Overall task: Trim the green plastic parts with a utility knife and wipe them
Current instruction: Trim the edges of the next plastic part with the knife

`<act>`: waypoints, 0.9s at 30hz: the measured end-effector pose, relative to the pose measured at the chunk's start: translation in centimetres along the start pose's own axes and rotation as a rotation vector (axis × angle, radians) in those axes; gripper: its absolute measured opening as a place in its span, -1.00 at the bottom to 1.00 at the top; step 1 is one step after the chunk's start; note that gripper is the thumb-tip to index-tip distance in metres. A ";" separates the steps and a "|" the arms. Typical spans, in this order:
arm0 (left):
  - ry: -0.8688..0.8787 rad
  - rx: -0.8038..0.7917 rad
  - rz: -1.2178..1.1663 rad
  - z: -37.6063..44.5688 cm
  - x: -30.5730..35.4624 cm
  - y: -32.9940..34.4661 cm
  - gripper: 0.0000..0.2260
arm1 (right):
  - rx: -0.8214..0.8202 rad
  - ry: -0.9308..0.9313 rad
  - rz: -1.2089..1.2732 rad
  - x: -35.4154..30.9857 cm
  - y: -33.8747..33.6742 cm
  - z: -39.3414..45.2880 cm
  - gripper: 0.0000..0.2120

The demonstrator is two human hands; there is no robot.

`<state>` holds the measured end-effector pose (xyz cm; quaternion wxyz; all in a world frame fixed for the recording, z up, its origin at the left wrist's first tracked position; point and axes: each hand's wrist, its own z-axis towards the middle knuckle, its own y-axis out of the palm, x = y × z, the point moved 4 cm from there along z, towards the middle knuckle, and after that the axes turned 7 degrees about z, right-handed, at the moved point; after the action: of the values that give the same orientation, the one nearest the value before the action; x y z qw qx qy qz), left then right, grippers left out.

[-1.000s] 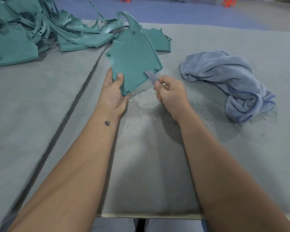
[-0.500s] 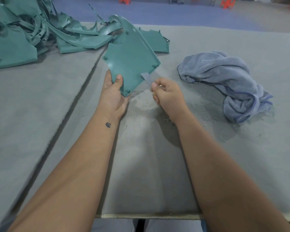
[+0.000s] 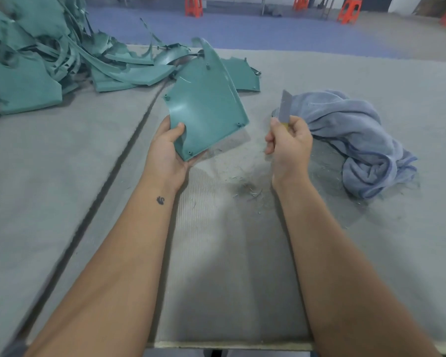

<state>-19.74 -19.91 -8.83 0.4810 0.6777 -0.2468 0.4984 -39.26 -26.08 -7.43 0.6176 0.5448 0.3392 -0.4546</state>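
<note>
My left hand (image 3: 166, 148) grips a flat green plastic part (image 3: 206, 104) by its lower left corner, thumb on its face, and holds it tilted above the table. My right hand (image 3: 289, 143) is curled round a utility knife (image 3: 285, 106), whose grey blade points up and away. The blade is apart from the part, a short way to its right. A crumpled blue-grey cloth (image 3: 355, 135) lies on the table just right of my right hand.
A heap of green plastic parts (image 3: 44, 60) and trimmed strips fills the far left of the grey felt-covered table (image 3: 62, 191). Fine green shavings (image 3: 245, 189) lie between my wrists. Orange stools (image 3: 349, 10) stand on the floor beyond.
My right hand has pulled the knife away from the part's lower right edge and moved right, blade now upright. The left hand has turned the part slightly.
</note>
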 end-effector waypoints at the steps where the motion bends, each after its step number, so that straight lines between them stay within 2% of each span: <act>1: 0.002 0.015 0.035 0.1 0.1 -0.2 -0.73 | 0.014 0.008 0.022 -0.1 -0.2 0.1 -0.93; 6: 0.121 0.198 0.401 0.2 1.5 -1.9 -0.82 | 0.009 -0.093 -0.053 -0.7 -0.2 0.0 -0.87; 9: 0.114 0.221 0.441 0.1 1.7 -2.9 -0.84 | -0.034 -0.163 -0.136 -1.0 0.1 -0.4 -0.82; 13: 0.065 0.206 0.306 0.3 2.0 -3.3 -0.85 | -0.147 -0.044 -0.077 -0.6 0.9 -0.7 -0.84; 17: 0.032 0.189 0.226 0.4 1.9 -3.4 -0.83 | -0.378 0.090 -0.047 0.1 2.5 -1.6 -0.87; 20: -0.020 0.290 0.171 0.5 1.7 -3.5 -0.86 | -0.505 0.043 -0.124 0.5 3.9 -2.5 -0.82; 22: -0.063 0.359 -0.049 0.3 1.6 -3.4 -0.90 | -0.479 0.012 -0.181 0.9 4.4 -2.6 -0.84; 25: -0.127 0.261 -0.442 0.0 1.1 -2.2 -0.82 | -0.399 0.029 -0.180 1.4 4.4 -2.6 -0.85; 27: -0.210 0.125 -0.358 -0.3 0.6 -0.9 -0.79 | -0.346 0.054 -0.170 1.6 4.2 -2.4 -0.86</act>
<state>-18.88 -19.21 -8.68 0.4906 0.7874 -0.1399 0.3460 -34.56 -24.06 -7.80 0.6522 0.4120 0.4732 -0.4254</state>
